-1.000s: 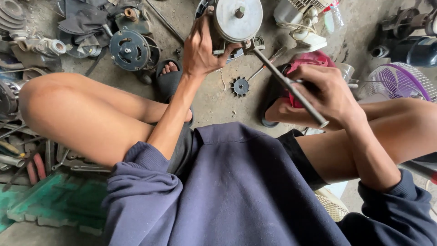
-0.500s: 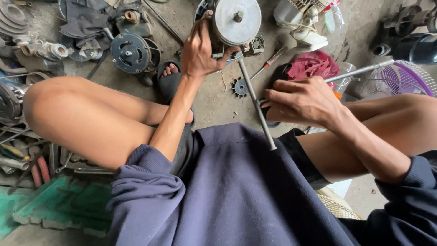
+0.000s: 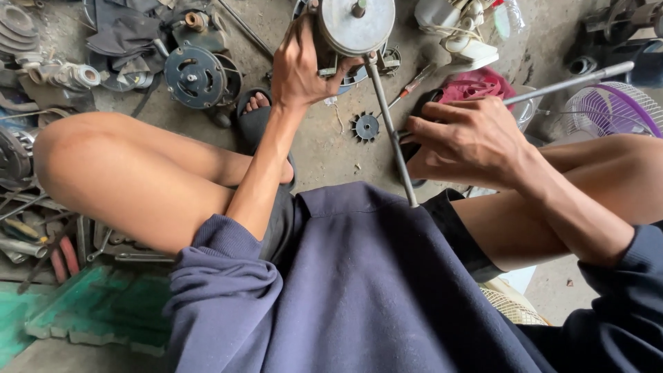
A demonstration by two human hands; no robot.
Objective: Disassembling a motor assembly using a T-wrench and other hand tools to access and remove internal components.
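The person sits on the concrete floor with bent knees. The left hand is clenched around the side of a round grey motor, which is held up near the top edge of the view, its flat metal face and short shaft toward the camera. A long thin metal rod goes from the lower edge of the motor down to the dark blue shirt. The right hand lies just beside the rod, the fingers curled and the fingertips at the rod; I cannot tell if the grip really closes on it.

On the floor, between the hands, lies a small dark toothed wheel, and near it a screwdriver with a red handle. A red cloth is behind the right hand. At the far right stands a purple fan guard. At the upper left rests another dark round motor. A green board lies at the lower left.
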